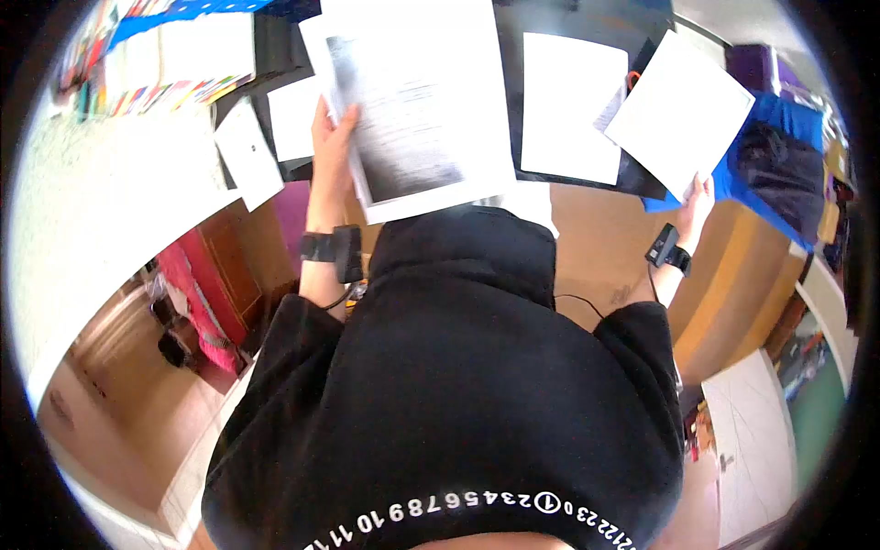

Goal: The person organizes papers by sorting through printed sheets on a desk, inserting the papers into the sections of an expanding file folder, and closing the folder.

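Observation:
My left hand (pixel 335 147) is closed on the left edge of a large printed sheet of paper (pixel 431 119), thumb on top; whether several sheets lie together I cannot tell. Grey print and a dark shaded patch cover the sheet. At the right, my right hand (pixel 698 197) grips the lower corner of a white sheet of paper (pixel 683 110), which is tilted and looks blank. Between the two, another white sheet (pixel 575 115) lies flat on the black tabletop (pixel 587 18). A small paper slip (pixel 610 108) shows partly beneath the right-hand sheet.
Books and papers (pixel 179 55) are stacked at the upper left. A white rectangular item (pixel 249 154) lies at the desk's left edge. Blue fabric (pixel 788 115) and a dark bag-like item (pixel 779 174) sit at the right. A thin cable (pixel 579 299) runs near my right arm.

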Demonstrator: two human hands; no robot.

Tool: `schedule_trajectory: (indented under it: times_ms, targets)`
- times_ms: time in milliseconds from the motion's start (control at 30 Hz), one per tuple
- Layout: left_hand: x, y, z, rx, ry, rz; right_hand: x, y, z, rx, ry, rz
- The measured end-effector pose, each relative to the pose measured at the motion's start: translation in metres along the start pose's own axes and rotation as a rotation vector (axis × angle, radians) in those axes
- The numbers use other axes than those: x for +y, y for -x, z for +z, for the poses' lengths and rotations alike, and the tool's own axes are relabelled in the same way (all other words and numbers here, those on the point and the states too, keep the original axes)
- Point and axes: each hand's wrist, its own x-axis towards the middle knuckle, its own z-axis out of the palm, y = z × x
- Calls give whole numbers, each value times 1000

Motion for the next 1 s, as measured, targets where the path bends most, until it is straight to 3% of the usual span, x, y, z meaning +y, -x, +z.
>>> schedule_trajectory:
  times_ms: [100,433,567,633,700,767,800,833,900,1000]
  targets:
    - [26,9,14,-55,81,124,-6,-19,31,-52,-45,9]
    - [43,5,18,-91,234,167,28,-81,182,-214,-421,117]
    - [49,13,20,-22,136,135,-21,-26,240,-264,-198,262]
    - [44,13,15,17,123,127,1,-41,233,-538,-47,224]
    - [44,15,12,51,146,121,10,-41,222,-469,57,190]
    - [40,15,7,76,155,144,28,-44,208,-231,307,129]
    - [35,14,3,77,155,156,74,-62,184,-143,366,-94]
    - [30,14,0,84,152,169,64,-40,176,26,568,-175]
    - [26,15,-3,88,127,99,89,-26,141,100,947,-303]
    - [14,16,-6,95,90,10,58,45,140,213,1246,-137]
